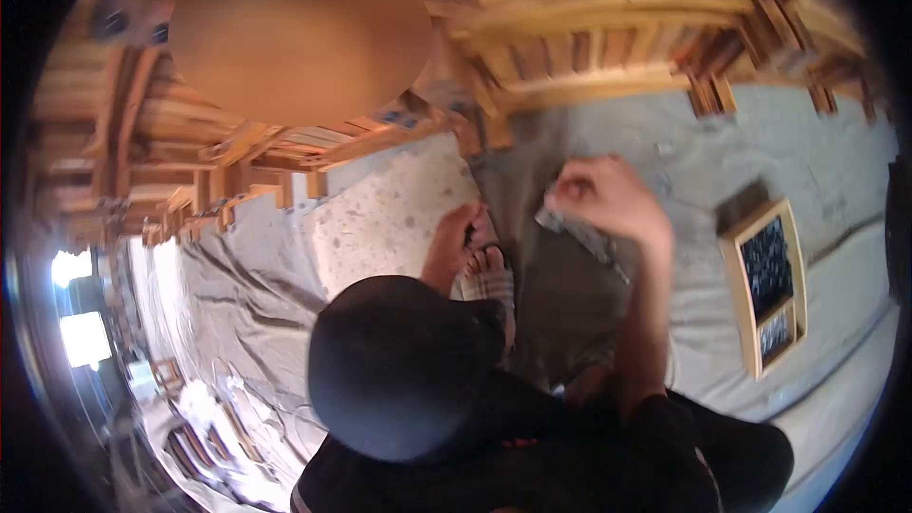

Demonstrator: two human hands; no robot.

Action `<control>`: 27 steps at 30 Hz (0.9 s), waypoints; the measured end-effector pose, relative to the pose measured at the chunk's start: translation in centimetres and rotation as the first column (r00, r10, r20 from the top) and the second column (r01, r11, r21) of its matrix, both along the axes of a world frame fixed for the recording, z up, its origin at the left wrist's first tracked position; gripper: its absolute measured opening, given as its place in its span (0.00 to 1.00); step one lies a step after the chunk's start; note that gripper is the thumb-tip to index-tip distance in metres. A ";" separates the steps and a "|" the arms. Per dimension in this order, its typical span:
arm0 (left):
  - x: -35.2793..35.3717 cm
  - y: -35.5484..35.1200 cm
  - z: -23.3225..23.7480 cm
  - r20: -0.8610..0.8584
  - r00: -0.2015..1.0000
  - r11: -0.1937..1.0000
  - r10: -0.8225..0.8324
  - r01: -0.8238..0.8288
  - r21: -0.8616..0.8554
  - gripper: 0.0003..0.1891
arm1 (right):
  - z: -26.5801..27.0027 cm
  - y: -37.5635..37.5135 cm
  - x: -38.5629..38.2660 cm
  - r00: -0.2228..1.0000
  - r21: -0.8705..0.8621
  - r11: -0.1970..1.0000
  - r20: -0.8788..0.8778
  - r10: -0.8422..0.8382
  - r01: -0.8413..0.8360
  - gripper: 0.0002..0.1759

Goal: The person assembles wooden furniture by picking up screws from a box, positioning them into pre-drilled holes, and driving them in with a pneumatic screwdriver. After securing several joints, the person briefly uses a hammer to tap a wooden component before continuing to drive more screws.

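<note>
Stacked slatted wooden pieces (589,14) run across the top and down the upper left, blurry. Wrinkled grey sheeting (826,161) covers the ground, pale speckled slab (385,214) on the near side of the wood. Bright window-like patches (85,339) far left; small wooden frame (167,375) lower left, details unclear.

Small silvery piece (549,219): shiny, metal or plastic unclear. Wide grey creased sheet (845,180): matt, cloth-like. Shallow rectangular pale wooden tray (747,323), toward sheet's right edge: smooth. Round black cap (389,370): matt cloth. Brown slatted stacks (608,47): wood, finish blurred.
</note>
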State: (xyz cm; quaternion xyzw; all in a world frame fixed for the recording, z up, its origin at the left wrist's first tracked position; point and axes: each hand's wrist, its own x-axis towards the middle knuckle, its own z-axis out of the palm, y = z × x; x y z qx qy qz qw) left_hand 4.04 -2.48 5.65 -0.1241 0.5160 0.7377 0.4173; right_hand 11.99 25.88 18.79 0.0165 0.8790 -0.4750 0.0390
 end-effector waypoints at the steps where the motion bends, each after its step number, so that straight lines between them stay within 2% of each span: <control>1: 0.1 -0.4 -0.2 0.059 0.998 0.998 0.023 -0.026 0.057 0.12 | 5.0 0.2 0.7 0.970 -0.286 0.927 -0.069 0.231 -0.241 0.13; 2: -0.1 -0.6 0.0 0.116 0.993 0.992 0.036 -0.049 0.118 0.11 | 9.2 0.1 1.7 0.820 -0.425 0.701 -0.279 0.500 -0.573 0.12; 3: -0.4 -0.6 1.2 0.104 0.992 0.996 0.066 -0.071 0.050 0.11 | 12.1 -0.3 2.3 0.486 -0.352 0.337 -0.573 0.660 -0.873 0.12; 4: -0.4 -0.4 2.3 0.106 0.990 0.996 0.094 -0.092 -0.016 0.12 | 14.0 -1.1 2.9 0.082 -0.188 -0.110 -0.785 0.615 -0.976 0.12; 5: -0.4 -0.1 3.5 0.108 0.987 0.990 0.121 -0.113 -0.082 0.12 | 14.9 -2.4 3.6 -0.204 -0.031 -0.424 -0.843 0.497 -0.905 0.12; 6: -0.1 -0.5 4.1 0.120 0.985 0.989 0.128 -0.117 -0.094 0.12 | 16.0 -3.5 5.4 -0.224 0.076 -0.406 -0.916 0.332 -0.911 0.38; 9: 0.5 -1.6 5.5 0.122 0.983 0.990 0.136 -0.129 -0.059 0.10 | 16.8 -5.9 3.8 -0.296 0.081 -0.430 -0.836 0.462 -0.899 0.31; 11: 0.8 -2.5 5.9 0.130 0.984 0.992 0.125 -0.125 -0.013 0.09 | 15.2 -7.3 3.6 -0.287 0.041 -0.414 -0.782 0.552 -0.909 0.29; 12: 1.0 -2.6 6.1 0.134 0.982 0.990 0.136 -0.138 0.002 0.09 | 14.6 -8.1 3.6 -0.332 0.070 -0.437 -0.761 0.558 -0.897 0.29; 15: 1.5 -3.1 7.7 0.144 0.976 0.985 0.161 -0.169 0.046 0.08 | 14.1 -8.4 3.4 -0.300 0.102 -0.358 -0.773 0.559 -0.928 0.27; 16: 1.6 -3.0 8.7 0.136 0.976 0.980 0.172 -0.183 0.074 0.07 | 14.2 -8.6 3.4 -0.202 0.026 -0.344 -0.851 0.485 -0.938 0.26; 19: 1.8 -0.9 12.6 0.132 0.964 0.934 0.229 -0.256 0.250 0.06 | 15.5 -9.6 3.5 -0.131 -0.098 -0.484 -0.899 0.418 -0.870 0.25; 20: 2.1 0.3 14.3 0.138 0.957 0.898 0.253 -0.286 0.336 0.06 | 15.5 -9.0 3.3 -0.213 -0.114 -0.461 -0.774 0.597 -0.880 0.24; 21: 2.6 1.5 16.1 0.145 0.951 0.854 0.274 -0.310 0.418 0.05 | 15.0 -9.5 3.6 -0.214 -0.074 -0.429 -0.784 0.583 -0.900 0.25; 24: 4.9 6.5 21.8 0.195 0.910 0.610 0.367 -0.393 0.688 0.04 | 12.3 -12.6 4.4 -0.229 0.042 -0.336 -0.811 0.539 -0.941 0.31; 25: 6.1 8.7 23.9 0.263 0.864 0.422 0.430 -0.450 0.787 0.04 | 12.5 -12.6 4.4 -0.170 0.065 -0.209 -0.825 0.539 -0.976 0.24; 27: 8.7 12.7 27.0 0.448 0.781 -0.048 0.436 -0.477 0.878 0.04 | 13.4 -12.4 4.3 -0.037 0.082 0.065 -0.859 0.511 -0.994 0.16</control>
